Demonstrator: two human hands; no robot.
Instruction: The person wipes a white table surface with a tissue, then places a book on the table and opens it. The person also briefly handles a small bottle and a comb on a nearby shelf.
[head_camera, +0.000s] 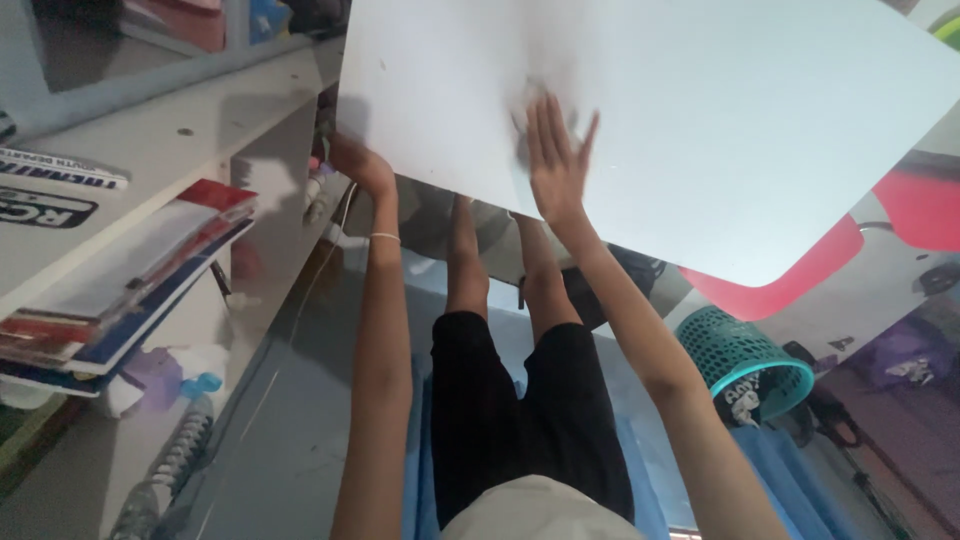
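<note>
A large white table top (720, 120) fills the upper right of the head view. My right hand (556, 160) lies flat on it with the fingers spread, pressing a pale crumpled cloth (530, 110) that shows blurred under the palm. My left hand (358, 162) grips the table's near left corner, a thin bracelet on that wrist. Both arms stretch forward over my legs in black shorts (520, 400).
White shelves (170, 150) with stacked books and folders (130, 290) stand on the left. A teal plastic basket (745, 360) and a red chair (900, 230) are under and beyond the table at right. A plastic bottle (165, 460) lies low left.
</note>
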